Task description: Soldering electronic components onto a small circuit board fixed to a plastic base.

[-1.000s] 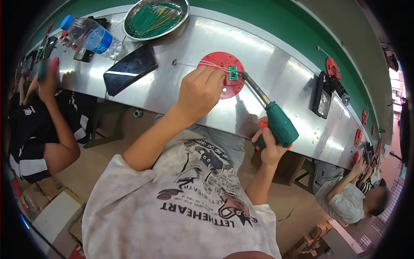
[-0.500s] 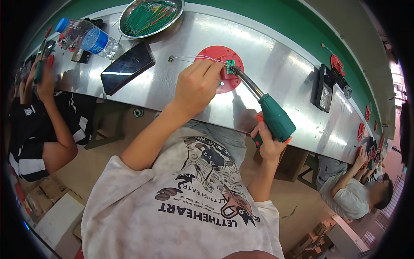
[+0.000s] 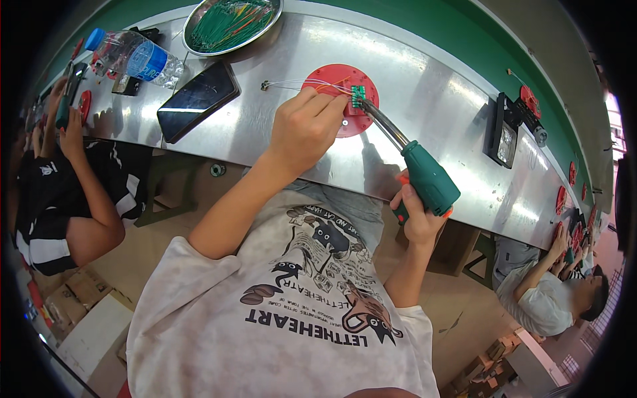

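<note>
A round red plastic disc (image 3: 363,126) lies on the metal bench in front of me, with a small green circuit board (image 3: 358,93) on its raised middle. My left hand (image 3: 306,129) is closed in a pinch at the board's left edge; its fingertips hide whatever is between them. Thin white wires (image 3: 292,84) and an orange wire (image 3: 325,86) run beside those fingers toward the board. In my right hand (image 3: 419,215) is the handle of a green soldering gun (image 3: 430,178). Its metal tip meets the board's lower right edge.
Left of the disc lie a black phone (image 3: 199,101) and a plastic water bottle (image 3: 136,58). A metal bowl (image 3: 276,20) of green and orange wires stands behind. Toward the right sits a black-framed lamp (image 3: 505,136). Other people work at both sides.
The view has shifted slightly. My left fingers sit a little lower against the board, and more of the orange wire shows. The soldering tip stays at the board.
</note>
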Tool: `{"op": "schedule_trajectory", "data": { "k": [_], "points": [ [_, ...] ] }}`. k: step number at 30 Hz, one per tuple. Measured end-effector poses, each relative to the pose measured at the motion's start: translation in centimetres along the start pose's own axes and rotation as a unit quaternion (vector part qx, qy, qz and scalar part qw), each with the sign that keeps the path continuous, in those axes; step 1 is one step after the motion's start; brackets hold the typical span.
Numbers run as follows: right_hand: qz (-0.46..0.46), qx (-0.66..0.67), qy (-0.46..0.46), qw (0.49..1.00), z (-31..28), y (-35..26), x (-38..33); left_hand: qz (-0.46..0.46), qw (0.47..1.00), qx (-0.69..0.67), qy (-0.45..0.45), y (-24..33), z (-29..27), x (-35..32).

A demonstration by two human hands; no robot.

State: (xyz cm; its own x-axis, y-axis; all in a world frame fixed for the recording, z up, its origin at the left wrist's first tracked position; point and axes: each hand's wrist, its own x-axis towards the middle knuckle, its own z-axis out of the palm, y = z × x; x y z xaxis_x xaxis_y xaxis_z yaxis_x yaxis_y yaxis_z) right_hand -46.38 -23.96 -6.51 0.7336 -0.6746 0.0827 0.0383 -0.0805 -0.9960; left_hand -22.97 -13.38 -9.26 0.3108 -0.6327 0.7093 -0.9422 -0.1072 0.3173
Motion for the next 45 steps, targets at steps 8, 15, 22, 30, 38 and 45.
{"op": "schedule_trajectory", "data": {
  "k": [8,15,22,30,38,45],
  "points": [
    [0.005,-0.014,-0.003,1.000,-0.1,0.2,-0.1,0.001,1.000,-0.006,-0.004,0.2,-0.1,-0.1],
    [0.029,0.056,0.030,0.998,0.2,0.6,0.1,-0.007,1.000,-0.004,-0.011,0.2,-0.2,-0.2],
    [-0.046,0.156,0.137,0.977,-0.5,2.0,0.9,-0.003,1.000,-0.020,0.001,0.2,-0.2,0.1],
    [-0.019,0.172,0.183,0.968,-1.0,3.0,0.2,0.001,1.000,-0.023,-0.006,0.2,0.0,-0.3],
    [-0.063,0.184,0.207,0.959,-0.4,2.3,0.8,-0.036,0.999,-0.024,0.028,1.4,-0.9,0.3],
    [-0.047,0.284,0.268,0.919,-1.4,2.8,0.4,-0.022,0.998,0.011,-0.059,0.2,-1.8,3.8]
  ]
}}
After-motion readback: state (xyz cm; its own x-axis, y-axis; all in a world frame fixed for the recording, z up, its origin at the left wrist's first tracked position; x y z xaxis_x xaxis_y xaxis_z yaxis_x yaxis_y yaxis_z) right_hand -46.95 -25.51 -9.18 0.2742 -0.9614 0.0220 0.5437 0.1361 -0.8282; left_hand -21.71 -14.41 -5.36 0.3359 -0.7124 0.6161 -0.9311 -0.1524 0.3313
